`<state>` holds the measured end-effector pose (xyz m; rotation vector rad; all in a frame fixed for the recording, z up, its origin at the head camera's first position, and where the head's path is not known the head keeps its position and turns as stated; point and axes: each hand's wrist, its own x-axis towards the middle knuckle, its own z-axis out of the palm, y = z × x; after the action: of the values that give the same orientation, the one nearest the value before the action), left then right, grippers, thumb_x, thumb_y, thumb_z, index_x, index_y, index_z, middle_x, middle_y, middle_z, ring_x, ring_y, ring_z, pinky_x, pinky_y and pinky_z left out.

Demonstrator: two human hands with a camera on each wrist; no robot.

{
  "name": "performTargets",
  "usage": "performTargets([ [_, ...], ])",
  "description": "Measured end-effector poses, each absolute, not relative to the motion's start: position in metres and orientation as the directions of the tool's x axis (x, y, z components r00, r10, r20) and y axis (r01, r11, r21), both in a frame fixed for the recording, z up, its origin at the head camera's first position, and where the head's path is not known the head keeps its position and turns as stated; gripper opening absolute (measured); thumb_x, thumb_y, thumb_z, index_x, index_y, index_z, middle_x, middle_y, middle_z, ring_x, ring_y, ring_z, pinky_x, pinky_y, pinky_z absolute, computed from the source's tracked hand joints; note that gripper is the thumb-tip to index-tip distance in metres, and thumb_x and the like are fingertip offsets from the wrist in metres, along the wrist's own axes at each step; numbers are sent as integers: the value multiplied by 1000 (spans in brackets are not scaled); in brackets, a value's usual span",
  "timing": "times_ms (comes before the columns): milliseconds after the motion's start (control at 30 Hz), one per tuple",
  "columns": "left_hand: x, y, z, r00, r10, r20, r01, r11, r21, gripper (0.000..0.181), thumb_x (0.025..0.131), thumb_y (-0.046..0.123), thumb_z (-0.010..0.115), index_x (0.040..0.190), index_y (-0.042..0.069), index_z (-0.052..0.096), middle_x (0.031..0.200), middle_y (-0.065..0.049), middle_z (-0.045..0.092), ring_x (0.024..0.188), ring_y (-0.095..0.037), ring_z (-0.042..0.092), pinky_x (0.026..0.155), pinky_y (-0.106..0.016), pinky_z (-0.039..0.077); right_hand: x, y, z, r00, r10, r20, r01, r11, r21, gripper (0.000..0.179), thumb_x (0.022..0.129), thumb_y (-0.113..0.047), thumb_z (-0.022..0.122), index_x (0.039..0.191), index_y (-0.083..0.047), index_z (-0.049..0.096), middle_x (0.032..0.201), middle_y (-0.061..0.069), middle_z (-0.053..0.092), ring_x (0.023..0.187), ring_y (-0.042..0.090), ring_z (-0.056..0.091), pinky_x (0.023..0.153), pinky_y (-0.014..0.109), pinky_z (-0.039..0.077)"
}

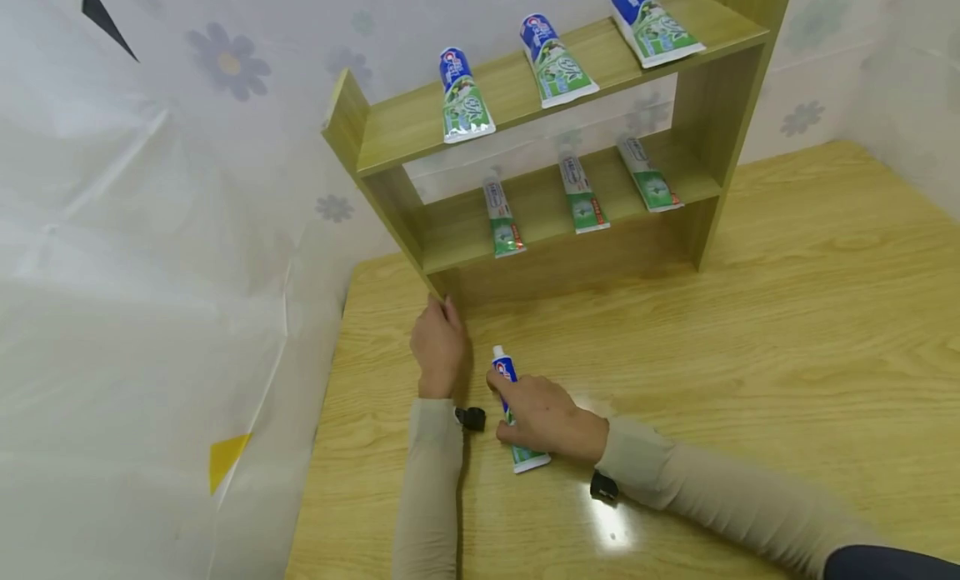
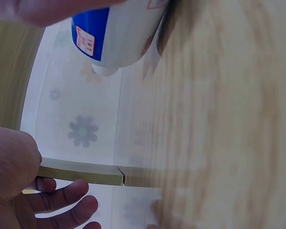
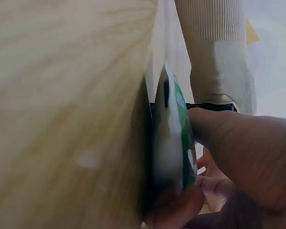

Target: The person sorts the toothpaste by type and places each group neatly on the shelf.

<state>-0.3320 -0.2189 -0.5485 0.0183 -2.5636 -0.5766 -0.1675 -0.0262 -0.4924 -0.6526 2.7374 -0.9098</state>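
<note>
My left hand (image 1: 438, 344) is at the lower front corner of the wooden shelf (image 1: 427, 280), holding its left side panel between thumb and fingers. In the left wrist view, the fingers curl past the panel's edge. Just to the right, my right hand (image 1: 546, 415) grips a blue, white and green toothpaste tube (image 1: 531, 462) across its middle, low over the table. The tube's white cap (image 1: 498, 351) points toward the shelf. Seen from the right wrist, the fingers and thumb hold the tube's sides, and its flat end (image 3: 168, 71) shows close to the wood.
Three larger blue-green toothpaste tubes, one a left tube (image 1: 467, 101), lie on the upper shelf board. Three slimmer white-green tubes, one a middle tube (image 1: 583, 192), lie on the lower board. The wooden table (image 1: 817, 338) meets a flower-patterned wall covering (image 1: 225, 59) behind and at left.
</note>
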Motion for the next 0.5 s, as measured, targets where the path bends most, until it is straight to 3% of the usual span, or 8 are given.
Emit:
performTargets([
  [167, -322, -211, -534, -858, -138, 494, 106, 895, 434, 49, 117, 48, 42, 98, 7, 62, 75, -23, 71, 66, -51, 70, 52, -63, 48, -162, -18, -474, -881, -473, -24, -339, 665, -665, 43, 88, -16, 82, 119, -16, 52, 77, 3, 61, 59, 15, 58, 50, 29, 44],
  [400, -330, -216, -546, -872, -142, 468, 80, 902, 424, 54, 116, 55, 35, 97, 11, 60, 75, -19, 71, 69, -48, 72, 53, -62, 50, -158, -5, -445, -881, -467, 74, -383, 613, -691, 45, 91, -9, 77, 130, -13, 56, 80, 1, 64, 60, 8, 56, 52, 23, 47],
  [500, -330, -216, -546, -862, -141, 486, 84, 907, 412, 50, 116, 52, 38, 98, 11, 60, 76, -19, 71, 68, -48, 72, 52, -61, 49, -156, -1, -419, -874, -467, 131, -415, 582, -699, 49, 94, -10, 76, 138, -13, 55, 84, 1, 65, 57, 5, 56, 50, 21, 47],
])
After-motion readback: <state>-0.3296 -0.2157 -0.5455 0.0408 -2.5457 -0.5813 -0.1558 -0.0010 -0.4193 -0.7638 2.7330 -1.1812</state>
